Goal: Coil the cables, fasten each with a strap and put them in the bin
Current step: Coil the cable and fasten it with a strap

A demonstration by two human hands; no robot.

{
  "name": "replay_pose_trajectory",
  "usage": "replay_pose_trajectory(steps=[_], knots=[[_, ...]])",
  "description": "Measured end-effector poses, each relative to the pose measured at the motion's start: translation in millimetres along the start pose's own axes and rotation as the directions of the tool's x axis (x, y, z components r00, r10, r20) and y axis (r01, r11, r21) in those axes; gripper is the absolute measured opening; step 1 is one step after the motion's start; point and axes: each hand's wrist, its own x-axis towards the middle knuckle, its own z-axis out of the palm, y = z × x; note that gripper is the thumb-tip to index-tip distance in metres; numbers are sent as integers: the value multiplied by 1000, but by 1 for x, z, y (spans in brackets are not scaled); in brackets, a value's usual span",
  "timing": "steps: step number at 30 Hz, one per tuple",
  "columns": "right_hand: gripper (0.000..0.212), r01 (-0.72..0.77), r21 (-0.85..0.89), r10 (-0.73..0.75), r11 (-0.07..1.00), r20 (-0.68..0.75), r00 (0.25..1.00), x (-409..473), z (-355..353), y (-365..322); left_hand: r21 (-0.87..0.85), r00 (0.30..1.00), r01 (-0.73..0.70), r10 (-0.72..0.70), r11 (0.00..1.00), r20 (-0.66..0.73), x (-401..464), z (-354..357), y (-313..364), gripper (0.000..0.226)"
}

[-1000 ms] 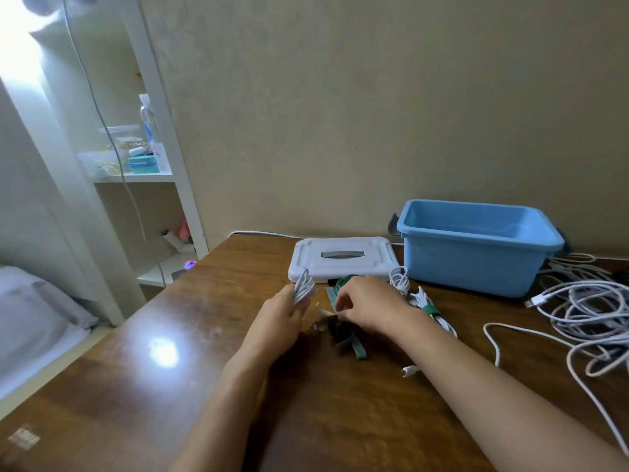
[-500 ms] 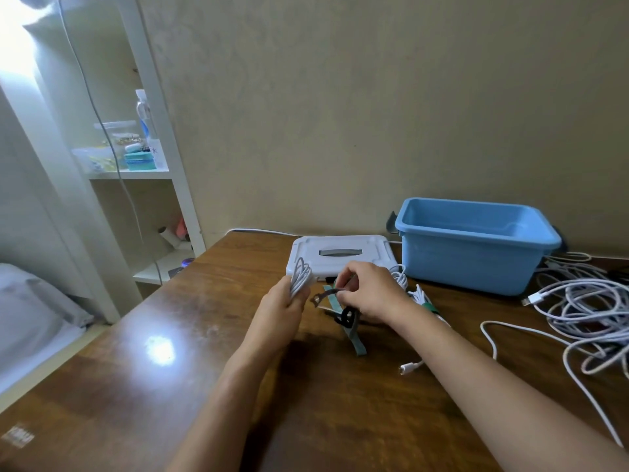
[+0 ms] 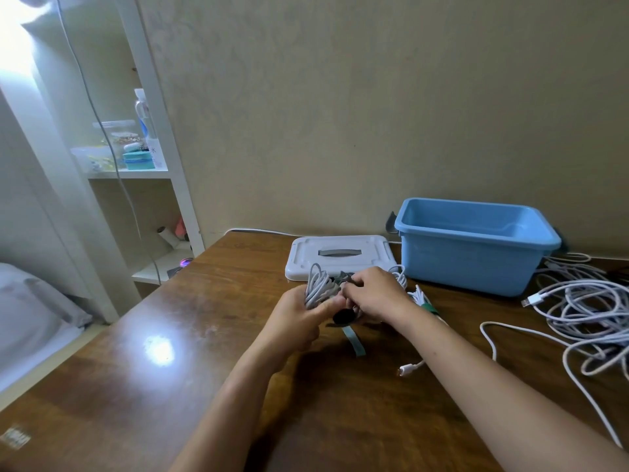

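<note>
My left hand grips a coiled white cable, loops standing up out of the fist. My right hand pinches a dark strap right against the coil. A black strap loop and a teal strap hang just below my hands. Behind my right wrist lies a coiled white cable bound with a green strap. The blue bin stands at the back right and looks empty. A tangle of loose white cables lies to the right.
The bin's white lid lies flat by the wall, just beyond my hands. A white plug rests on the wooden table. A white shelf unit with small items stands left, a bed beyond it.
My right hand picked a dark strap from the pile and brought it up against the coil in my left hand. Both hands now meet; the spare straps hang beneath.
</note>
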Motion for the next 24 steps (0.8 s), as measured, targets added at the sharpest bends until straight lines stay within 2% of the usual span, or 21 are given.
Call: replay_pose_trajectory(steps=[3, 9, 15, 24], knots=[[26, -19, 104, 15, 994, 38, 999, 1, 0, 1, 54, 998, 45, -47, 997, 33, -1, 2, 0, 27], [24, -42, 274, 23, 961, 72, 997, -2, -5, 1, 165, 994, 92, -80, 982, -78, 3, 0, -2, 11], [25, -30, 220, 32, 975, -3, 999, -8, -20, 6, 138, 984, 163, -151, 977, -95, 4, -5, -2, 11], [27, -9, 97, 18, 995, -94, 995, -23, -19, 19, 119, 977, 189, -174, 975, -126, 9, -1, -6, 13]])
